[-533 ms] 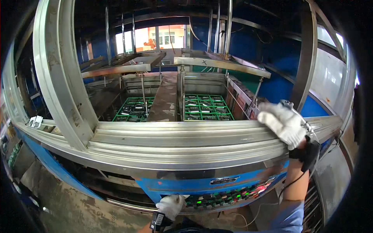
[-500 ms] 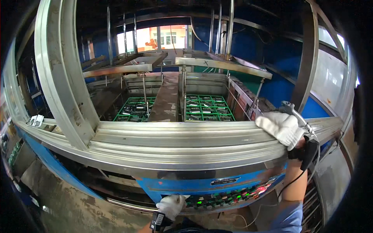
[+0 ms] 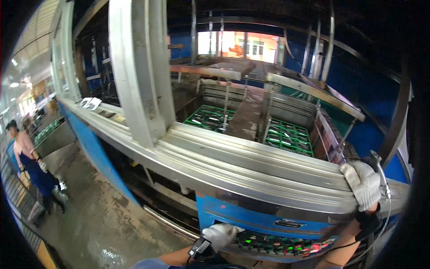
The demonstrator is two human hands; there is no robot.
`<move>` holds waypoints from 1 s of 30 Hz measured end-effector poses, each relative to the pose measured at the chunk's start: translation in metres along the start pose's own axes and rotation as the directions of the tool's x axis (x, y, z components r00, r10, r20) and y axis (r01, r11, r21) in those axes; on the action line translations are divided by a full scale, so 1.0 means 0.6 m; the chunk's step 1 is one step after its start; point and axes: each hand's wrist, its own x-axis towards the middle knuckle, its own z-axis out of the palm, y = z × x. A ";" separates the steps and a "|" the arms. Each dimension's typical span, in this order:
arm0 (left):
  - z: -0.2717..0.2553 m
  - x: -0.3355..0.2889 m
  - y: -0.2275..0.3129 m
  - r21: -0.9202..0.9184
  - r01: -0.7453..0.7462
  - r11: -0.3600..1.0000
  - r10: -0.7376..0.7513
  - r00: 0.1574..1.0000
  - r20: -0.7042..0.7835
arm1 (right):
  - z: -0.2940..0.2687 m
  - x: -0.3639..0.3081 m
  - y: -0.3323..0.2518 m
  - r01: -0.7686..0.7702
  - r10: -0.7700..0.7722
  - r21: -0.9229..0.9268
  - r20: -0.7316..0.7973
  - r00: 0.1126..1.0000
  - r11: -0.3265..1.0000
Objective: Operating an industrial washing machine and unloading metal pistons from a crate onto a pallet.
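Note:
My left hand [image 3: 220, 236], in a white knit glove with a black band at the wrist, is at the left end of a blue control panel [image 3: 257, 216]. Its fingers point right, toward rows of small coloured buttons and lit lamps [image 3: 286, 245]. Over at the right, my gloved right hand [image 3: 362, 183] has its fingers bent over the broad metal sill [image 3: 264, 161]. Close against that hand stands a metal spray gun [image 3: 377, 165] with a thin hose; whether the hand touches it is unclear. Beyond the sill, green racks [image 3: 288, 136] of small metallic parts sit in two tanks.
A thick metal post [image 3: 145, 80] rises from the sill. Metal frames [image 3: 313, 92] hang on rods over the tanks. At the far left a co-worker [image 3: 31, 163] in a dark apron stands on the wet floor [image 3: 105, 215]. A pale item [image 3: 91, 103] lies on the ledge left of the post.
The view has swung left, so tanks, post and both hands appear farther right. The co-worker and more floor now show. Both hands remain at the panel and sill.

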 end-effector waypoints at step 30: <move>0.047 0.018 -0.040 -0.880 -0.185 0.437 0.119 0.982 -0.148 | 0.007 -0.010 0.040 0.015 -0.012 0.040 -0.055 0.998 0.999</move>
